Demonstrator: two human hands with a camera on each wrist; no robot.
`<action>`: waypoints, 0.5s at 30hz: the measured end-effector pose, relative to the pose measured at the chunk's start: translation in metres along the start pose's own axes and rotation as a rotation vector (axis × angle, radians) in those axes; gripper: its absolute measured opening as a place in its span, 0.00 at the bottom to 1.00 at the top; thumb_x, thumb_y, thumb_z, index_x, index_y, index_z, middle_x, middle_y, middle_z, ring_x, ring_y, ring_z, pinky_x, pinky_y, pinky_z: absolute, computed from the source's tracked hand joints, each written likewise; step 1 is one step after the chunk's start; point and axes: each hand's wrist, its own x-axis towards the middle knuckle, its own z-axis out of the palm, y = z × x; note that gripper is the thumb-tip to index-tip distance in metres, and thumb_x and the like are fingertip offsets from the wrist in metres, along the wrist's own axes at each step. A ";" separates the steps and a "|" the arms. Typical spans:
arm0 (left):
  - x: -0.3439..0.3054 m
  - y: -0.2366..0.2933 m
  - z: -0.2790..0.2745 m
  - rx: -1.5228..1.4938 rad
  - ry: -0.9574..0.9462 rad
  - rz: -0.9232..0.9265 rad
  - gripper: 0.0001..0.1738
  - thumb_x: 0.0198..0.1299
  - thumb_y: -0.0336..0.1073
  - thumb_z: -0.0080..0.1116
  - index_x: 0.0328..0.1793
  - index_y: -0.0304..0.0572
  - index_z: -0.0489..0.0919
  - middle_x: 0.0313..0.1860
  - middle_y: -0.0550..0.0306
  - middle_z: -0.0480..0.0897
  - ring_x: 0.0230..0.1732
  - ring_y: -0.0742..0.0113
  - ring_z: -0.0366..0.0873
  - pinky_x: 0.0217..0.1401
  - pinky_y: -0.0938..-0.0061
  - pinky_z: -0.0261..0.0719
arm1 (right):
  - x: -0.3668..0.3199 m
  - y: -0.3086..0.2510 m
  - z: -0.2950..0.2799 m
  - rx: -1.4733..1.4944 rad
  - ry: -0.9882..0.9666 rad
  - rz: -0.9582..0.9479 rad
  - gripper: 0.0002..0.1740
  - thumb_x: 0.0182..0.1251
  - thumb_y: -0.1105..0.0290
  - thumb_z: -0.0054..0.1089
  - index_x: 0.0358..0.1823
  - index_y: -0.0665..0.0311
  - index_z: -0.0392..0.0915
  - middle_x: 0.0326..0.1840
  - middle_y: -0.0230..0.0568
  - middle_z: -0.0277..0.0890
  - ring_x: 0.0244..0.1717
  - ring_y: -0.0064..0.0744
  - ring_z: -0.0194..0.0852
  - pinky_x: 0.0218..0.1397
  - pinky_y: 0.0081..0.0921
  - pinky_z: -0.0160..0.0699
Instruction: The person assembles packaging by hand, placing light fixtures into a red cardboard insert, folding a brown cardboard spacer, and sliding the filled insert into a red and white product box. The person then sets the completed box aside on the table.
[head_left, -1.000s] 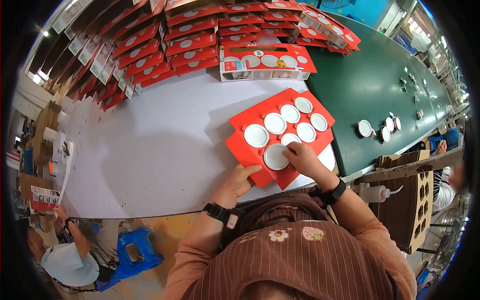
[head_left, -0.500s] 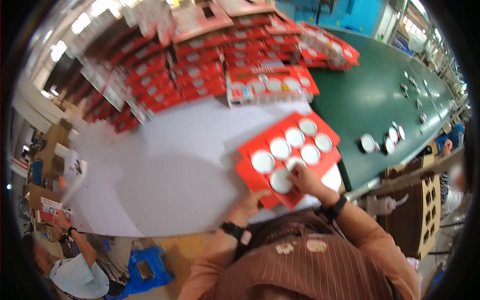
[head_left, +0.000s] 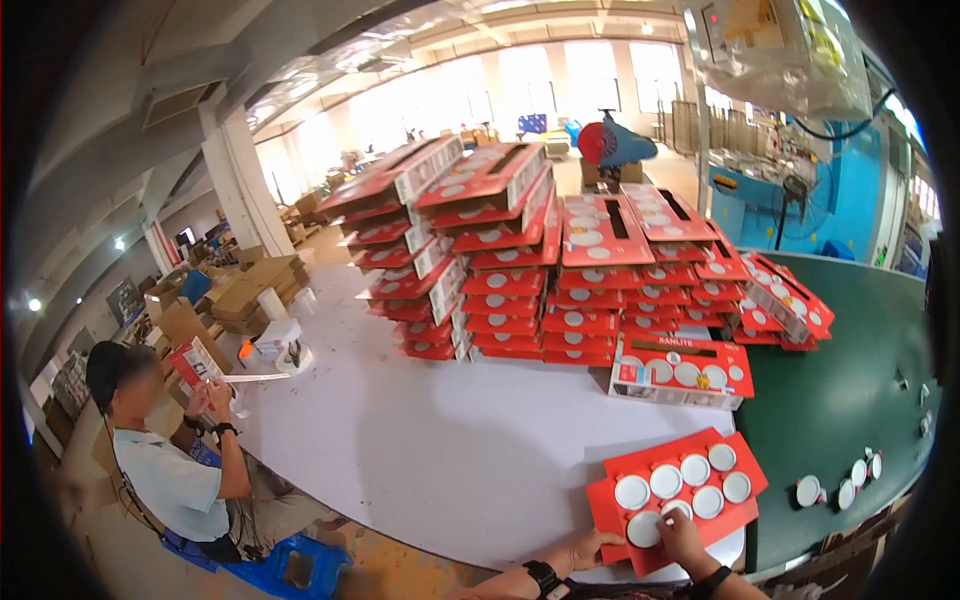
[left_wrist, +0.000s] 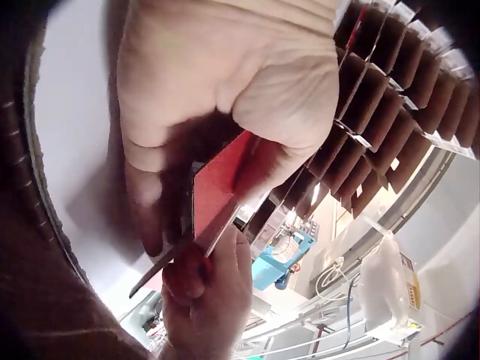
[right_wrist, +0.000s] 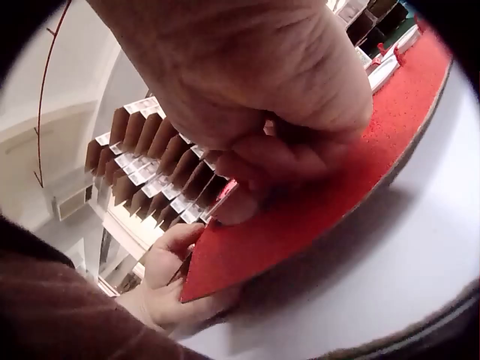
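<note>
A flat red card (head_left: 735,508) is set with two rows of white round-faced discs (head_left: 694,468) and lies tilted over the right front of the white table. My left hand (head_left: 587,552) grips its near left corner, thumb on top and fingers beneath; in the left wrist view the red card (left_wrist: 217,187) passes between thumb and fingers. At the card's near edge my right hand (head_left: 682,540) pinches the rim of a white disc (head_left: 643,529) with curled fingers. In the right wrist view that hand (right_wrist: 270,97) hides the disc, close over the card's surface.
Tall stacks of red printed boxes (head_left: 500,300) line the table's back, with one box (head_left: 680,372) in front. Several loose discs (head_left: 808,491) lie on the green surface (head_left: 790,430) to the right. At the left, a person (head_left: 170,470) sits on a blue stool (head_left: 300,565).
The head view has tilted up and swung left, so the card and hands now appear lower right and the room behind shows. Both hands keep their places on the card and disc.
</note>
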 end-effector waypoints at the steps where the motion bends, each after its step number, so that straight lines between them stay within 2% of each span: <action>1: -0.001 0.000 0.000 -0.002 0.003 -0.016 0.23 0.55 0.26 0.60 0.58 0.49 0.74 0.50 0.60 0.81 0.48 0.65 0.80 0.45 0.63 0.83 | -0.005 -0.007 0.000 -0.009 0.021 -0.005 0.13 0.65 0.64 0.56 0.41 0.68 0.71 0.26 0.56 0.78 0.27 0.52 0.80 0.29 0.43 0.77; 3: 0.004 -0.007 -0.007 -0.033 -0.059 -0.006 0.21 0.56 0.27 0.59 0.57 0.49 0.73 0.49 0.61 0.80 0.48 0.65 0.79 0.42 0.66 0.82 | 0.009 0.032 0.016 -0.181 0.097 -0.131 0.13 0.65 0.63 0.55 0.41 0.67 0.71 0.26 0.58 0.77 0.28 0.58 0.79 0.30 0.48 0.77; 4: 0.007 -0.006 -0.008 -0.035 -0.024 -0.039 0.22 0.56 0.28 0.59 0.58 0.50 0.73 0.50 0.62 0.80 0.49 0.65 0.78 0.43 0.66 0.82 | -0.004 0.010 0.010 -0.348 0.126 -0.319 0.15 0.64 0.63 0.54 0.42 0.68 0.70 0.25 0.59 0.77 0.30 0.64 0.77 0.33 0.52 0.76; 5: 0.009 -0.009 -0.010 -0.039 0.015 -0.071 0.22 0.57 0.28 0.58 0.59 0.50 0.72 0.51 0.62 0.80 0.50 0.66 0.78 0.44 0.67 0.82 | -0.002 0.014 0.014 -0.441 0.160 -0.306 0.14 0.65 0.62 0.51 0.43 0.68 0.69 0.22 0.54 0.76 0.25 0.58 0.79 0.27 0.49 0.77; 7: 0.030 -0.029 -0.040 -0.005 -0.025 -0.027 0.22 0.57 0.28 0.58 0.59 0.50 0.72 0.51 0.62 0.79 0.51 0.65 0.78 0.45 0.66 0.81 | 0.019 0.055 0.021 -0.499 0.016 -0.414 0.20 0.70 0.67 0.47 0.58 0.72 0.65 0.34 0.59 0.79 0.33 0.56 0.79 0.31 0.45 0.76; 11: 0.038 -0.021 -0.042 -0.001 -0.056 0.020 0.23 0.57 0.28 0.58 0.60 0.49 0.71 0.52 0.61 0.79 0.52 0.64 0.77 0.49 0.63 0.81 | 0.007 0.028 0.014 -0.595 0.038 -0.436 0.17 0.71 0.66 0.42 0.54 0.71 0.67 0.29 0.59 0.78 0.29 0.59 0.78 0.27 0.50 0.73; 13: 0.032 -0.020 -0.033 -0.039 -0.044 0.003 0.24 0.57 0.28 0.59 0.60 0.48 0.71 0.53 0.59 0.78 0.52 0.63 0.77 0.50 0.61 0.81 | -0.010 -0.007 0.005 -0.715 -0.066 -0.256 0.16 0.70 0.64 0.44 0.52 0.67 0.70 0.36 0.53 0.78 0.36 0.53 0.77 0.33 0.47 0.73; 15: 0.030 -0.028 -0.033 -0.035 0.022 0.003 0.22 0.56 0.28 0.59 0.59 0.47 0.73 0.53 0.57 0.78 0.52 0.63 0.77 0.51 0.58 0.81 | -0.008 -0.005 0.010 -0.871 0.069 -0.373 0.14 0.67 0.61 0.47 0.43 0.65 0.70 0.19 0.46 0.75 0.20 0.47 0.78 0.19 0.44 0.75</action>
